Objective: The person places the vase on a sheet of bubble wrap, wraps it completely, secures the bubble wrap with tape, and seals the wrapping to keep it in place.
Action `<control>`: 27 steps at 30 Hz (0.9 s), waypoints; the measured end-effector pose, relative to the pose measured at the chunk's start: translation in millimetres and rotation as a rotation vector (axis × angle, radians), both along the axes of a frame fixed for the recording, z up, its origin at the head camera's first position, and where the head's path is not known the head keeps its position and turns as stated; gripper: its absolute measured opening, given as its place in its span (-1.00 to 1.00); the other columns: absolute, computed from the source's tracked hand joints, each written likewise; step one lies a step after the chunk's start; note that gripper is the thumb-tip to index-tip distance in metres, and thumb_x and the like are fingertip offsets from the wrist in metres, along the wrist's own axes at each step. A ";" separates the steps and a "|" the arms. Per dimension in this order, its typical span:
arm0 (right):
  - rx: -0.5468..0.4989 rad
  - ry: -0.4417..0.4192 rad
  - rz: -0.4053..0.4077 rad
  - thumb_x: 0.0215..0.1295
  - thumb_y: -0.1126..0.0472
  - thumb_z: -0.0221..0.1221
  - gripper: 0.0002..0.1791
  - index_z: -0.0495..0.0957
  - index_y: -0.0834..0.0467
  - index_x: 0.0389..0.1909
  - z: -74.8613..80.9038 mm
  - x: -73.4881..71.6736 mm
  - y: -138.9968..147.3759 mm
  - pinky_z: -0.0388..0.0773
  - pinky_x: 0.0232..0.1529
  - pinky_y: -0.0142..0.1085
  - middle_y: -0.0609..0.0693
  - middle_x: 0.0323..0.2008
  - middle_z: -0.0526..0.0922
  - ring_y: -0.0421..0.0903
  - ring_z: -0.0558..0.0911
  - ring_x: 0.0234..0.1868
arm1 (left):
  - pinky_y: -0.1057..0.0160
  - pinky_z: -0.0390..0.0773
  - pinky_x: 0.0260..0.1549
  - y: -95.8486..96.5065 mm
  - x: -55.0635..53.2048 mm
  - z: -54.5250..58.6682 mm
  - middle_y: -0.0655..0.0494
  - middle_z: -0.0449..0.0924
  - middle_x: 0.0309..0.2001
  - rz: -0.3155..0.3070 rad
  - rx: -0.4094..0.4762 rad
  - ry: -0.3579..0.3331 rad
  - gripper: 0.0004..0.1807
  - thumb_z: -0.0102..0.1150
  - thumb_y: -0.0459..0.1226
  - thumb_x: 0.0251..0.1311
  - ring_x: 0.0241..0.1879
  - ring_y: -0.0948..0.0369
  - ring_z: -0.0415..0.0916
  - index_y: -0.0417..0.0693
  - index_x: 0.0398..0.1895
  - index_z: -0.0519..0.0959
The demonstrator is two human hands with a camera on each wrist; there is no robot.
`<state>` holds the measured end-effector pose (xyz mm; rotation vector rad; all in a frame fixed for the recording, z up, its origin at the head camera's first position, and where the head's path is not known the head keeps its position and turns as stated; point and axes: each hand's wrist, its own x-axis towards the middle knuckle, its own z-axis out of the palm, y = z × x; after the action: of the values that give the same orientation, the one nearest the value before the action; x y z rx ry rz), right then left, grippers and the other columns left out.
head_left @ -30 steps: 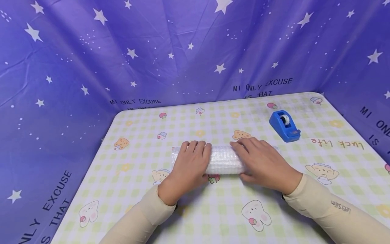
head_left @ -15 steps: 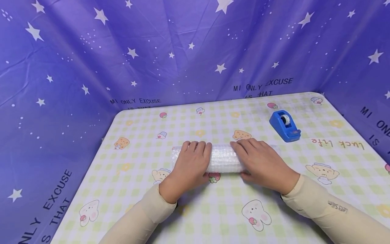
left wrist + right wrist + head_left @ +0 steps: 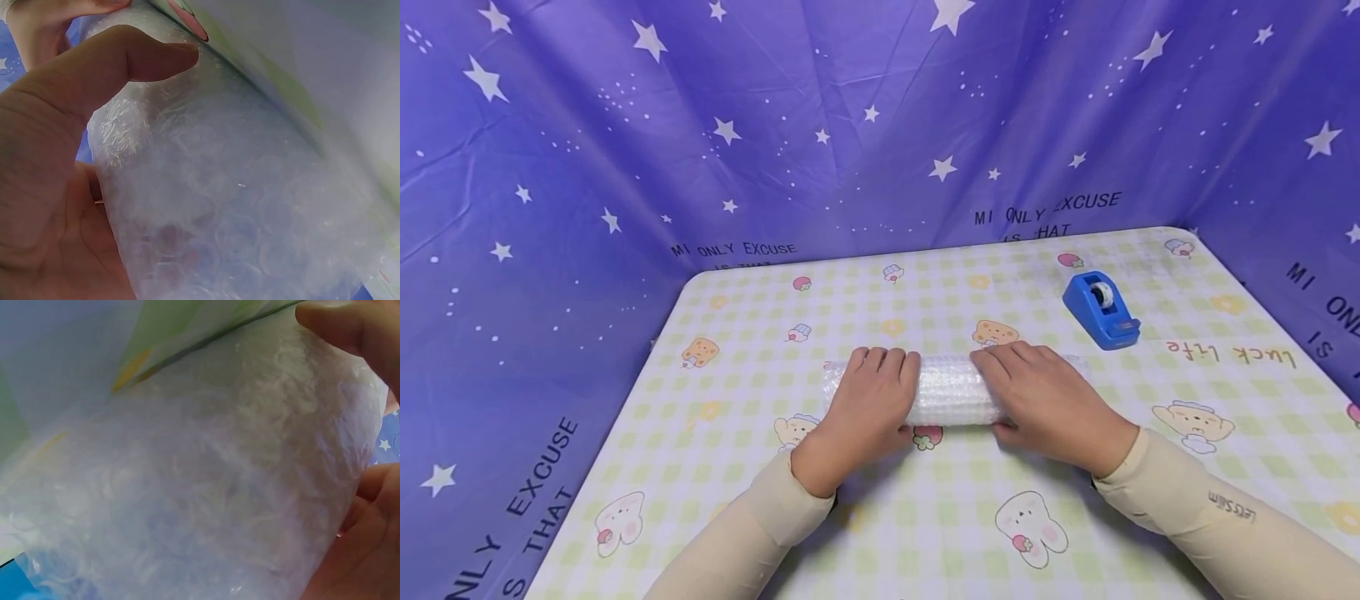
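Note:
A roll of clear bubble wrap lies crosswise on the table near its middle. My left hand grips its left part, fingers over the top and thumb on the near side. Over the right part, my right hand holds it the same way, with a bare stretch of wrap between the two hands. In the left wrist view the thumb presses the bubbled plastic. The right wrist view shows the right thumb at the wrap too. Whatever may be inside the roll is hidden.
A blue tape dispenser with a roll of tape stands behind and right of the right hand. The table has a checked cover with cartoon prints. Purple star-printed curtains enclose its back and sides.
The bubble wrap roll has shifted very slightly away from the body, and the right wrist has turned a little. Both hands keep their hold on it.

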<state>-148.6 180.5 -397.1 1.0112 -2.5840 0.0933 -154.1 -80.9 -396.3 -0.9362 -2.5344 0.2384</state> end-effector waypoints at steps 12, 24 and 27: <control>-0.001 -0.046 0.014 -0.21 -0.03 0.53 -0.01 0.42 0.30 0.29 3.2 2.3 0.0 0.60 0.06 0.10 0.20 0.09 0.65 0.15 0.64 0.11 | 0.09 0.43 -0.11 -1.9 1.3 3.2 0.06 0.51 -0.25 -0.026 0.011 -0.063 -0.28 0.45 -0.05 -0.38 -0.25 0.04 0.51 -0.12 -0.05 0.42; -0.001 -0.076 0.046 -0.20 -0.08 0.49 0.00 0.41 0.29 0.30 4.4 2.8 3.0 0.60 0.05 0.04 0.15 0.04 0.65 0.10 0.65 0.06 | 0.10 0.43 -0.13 -4.8 4.4 9.0 0.07 0.53 -0.22 -0.054 -0.014 -0.128 -0.25 0.39 -0.02 -0.35 -0.24 0.06 0.50 -0.14 0.01 0.42; -0.010 -0.087 0.058 -0.20 -0.09 0.47 -0.01 0.42 0.30 0.30 4.8 3.1 4.1 0.60 0.07 0.03 0.15 0.03 0.66 0.09 0.65 0.05 | 0.10 0.43 -0.14 -5.6 4.4 9.2 0.08 0.51 -0.23 -0.062 -0.018 -0.144 -0.26 0.37 0.00 -0.35 -0.25 0.07 0.49 -0.13 0.00 0.41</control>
<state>-145.5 184.6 -392.3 1.1022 -2.6289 0.1682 -149.6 -86.5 -387.1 -1.0729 -2.6319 0.1819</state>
